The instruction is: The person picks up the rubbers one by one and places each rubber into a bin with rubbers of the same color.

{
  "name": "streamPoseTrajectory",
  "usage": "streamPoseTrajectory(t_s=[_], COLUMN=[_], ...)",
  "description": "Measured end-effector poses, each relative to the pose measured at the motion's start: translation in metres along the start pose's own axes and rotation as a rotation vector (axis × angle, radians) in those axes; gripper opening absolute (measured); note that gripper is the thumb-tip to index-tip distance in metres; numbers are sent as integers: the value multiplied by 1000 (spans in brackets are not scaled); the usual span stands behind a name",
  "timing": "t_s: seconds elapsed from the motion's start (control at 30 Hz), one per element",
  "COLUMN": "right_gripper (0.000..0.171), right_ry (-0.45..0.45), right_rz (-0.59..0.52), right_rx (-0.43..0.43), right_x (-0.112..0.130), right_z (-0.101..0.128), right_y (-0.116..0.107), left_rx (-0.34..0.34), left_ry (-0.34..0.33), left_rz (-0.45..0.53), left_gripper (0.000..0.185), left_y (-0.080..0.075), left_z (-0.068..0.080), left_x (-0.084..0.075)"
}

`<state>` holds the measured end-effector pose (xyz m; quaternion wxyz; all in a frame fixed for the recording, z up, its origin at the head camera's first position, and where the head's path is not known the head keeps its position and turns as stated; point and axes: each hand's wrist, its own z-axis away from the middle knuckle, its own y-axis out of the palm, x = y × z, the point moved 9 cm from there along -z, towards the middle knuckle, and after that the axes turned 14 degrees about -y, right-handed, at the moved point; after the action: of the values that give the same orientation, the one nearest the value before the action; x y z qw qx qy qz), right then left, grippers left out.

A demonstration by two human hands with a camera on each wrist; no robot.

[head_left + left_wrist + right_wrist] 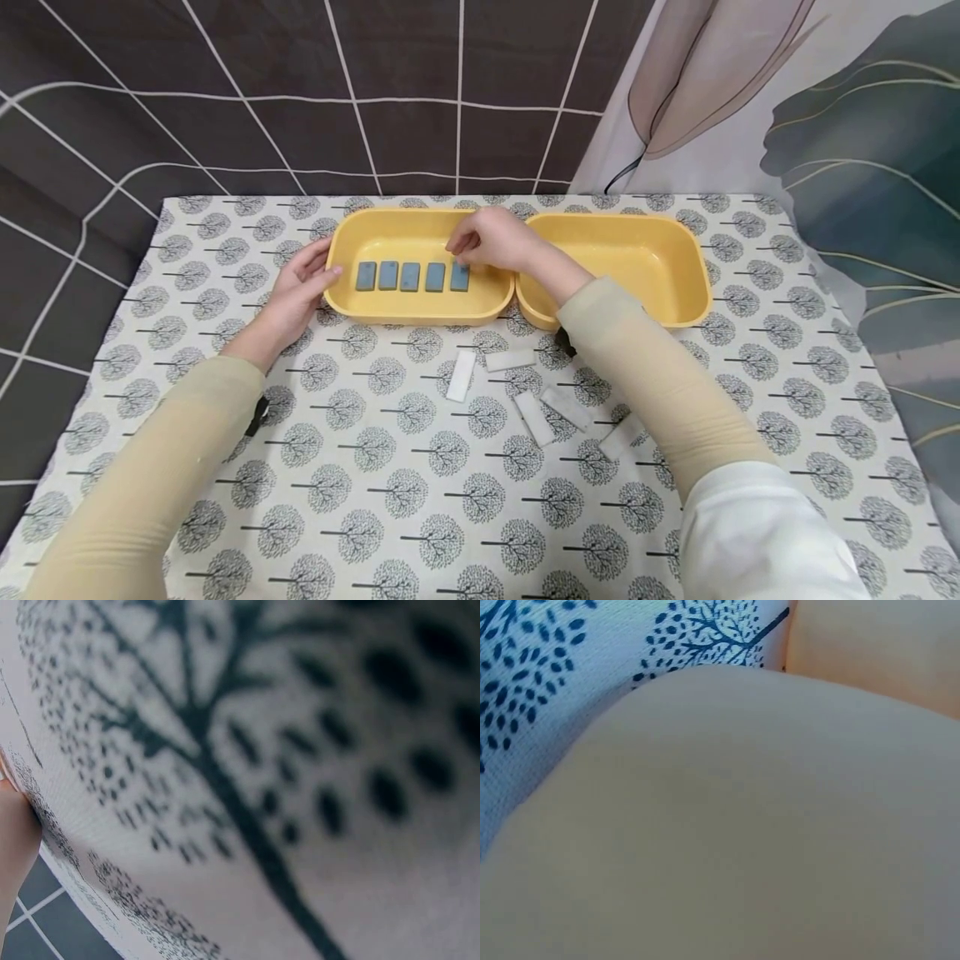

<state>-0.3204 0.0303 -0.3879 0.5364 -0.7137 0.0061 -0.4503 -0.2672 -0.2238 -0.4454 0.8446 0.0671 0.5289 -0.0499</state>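
In the head view, a row of several small blue-grey rectangular blocks (409, 277) lies in the left yellow plastic bin (420, 319). My right hand (495, 237) reaches over that bin, with thumb and fingertips pinching the upper end of the rightmost blue block (460, 280). At the bin's left end, my left hand (298, 279) holds the rim, thumb over the edge and fingers along the outside wall. The left wrist view shows mostly printed cloth close up. Skin or sleeve fills most of the right wrist view, so neither wrist view shows the blocks.
A second yellow bin (693, 312) stands right beside the first, partly behind my right forearm. Several white rectangular blocks (461, 376) lie scattered on the tree-print tablecloth (420, 517) in front of the bins. Behind the table hangs a dark grid-patterned backdrop (405, 50).
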Motion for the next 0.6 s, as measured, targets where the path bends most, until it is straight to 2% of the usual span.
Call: streamPoseTrajectory(t_s=[0.33, 0.6], right_gripper=[21, 21], right_ry=[-24, -45], right_rz=[-183, -301], right_rx=[-103, -204], right_x=[8, 16], right_z=[6, 23], right_y=[-14, -33], left_rx=[8, 2], left_ry=[11, 9], left_rz=[-3, -14], left_gripper=[66, 67], left_y=[0, -3], left_z=[2, 3], left_x=[-2, 0])
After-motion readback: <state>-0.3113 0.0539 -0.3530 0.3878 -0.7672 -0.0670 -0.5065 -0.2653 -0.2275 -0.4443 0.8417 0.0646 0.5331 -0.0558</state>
